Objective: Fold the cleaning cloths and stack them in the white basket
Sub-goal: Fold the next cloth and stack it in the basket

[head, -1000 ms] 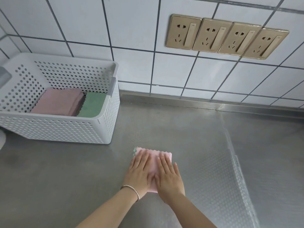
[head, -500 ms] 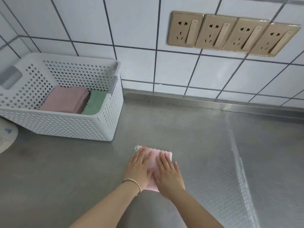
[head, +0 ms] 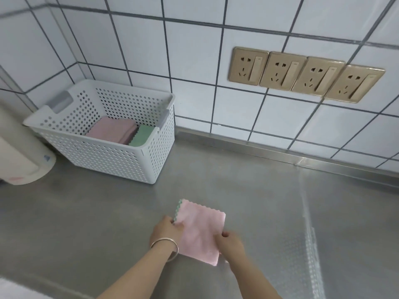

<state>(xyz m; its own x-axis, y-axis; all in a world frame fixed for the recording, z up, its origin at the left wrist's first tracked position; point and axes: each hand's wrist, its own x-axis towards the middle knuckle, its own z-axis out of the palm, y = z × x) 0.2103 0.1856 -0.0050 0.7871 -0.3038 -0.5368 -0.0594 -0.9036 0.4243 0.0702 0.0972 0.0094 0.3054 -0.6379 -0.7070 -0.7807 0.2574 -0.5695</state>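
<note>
A folded pink cloth [head: 199, 230] with a green underside lies on the steel counter [head: 108, 223] near the front. My left hand [head: 167, 230], with a bangle on the wrist, pinches its left edge. My right hand [head: 230, 242] pinches its right edge. The white perforated basket [head: 121, 160] stands at the back left against the tiled wall. Inside it lie a folded pink cloth [head: 112, 129] and a folded green cloth [head: 142, 135] side by side.
A white cylindrical appliance [head: 19, 160] stands left of the basket. Several gold wall sockets [head: 304, 74] sit on the tiles at the right. A raised steel lip [head: 280, 152] runs along the back of the counter.
Both hands lay flat on top of the cloth; now they have slid apart to its left and right edges and grip them. The view has shifted, so the basket appears further right.
</note>
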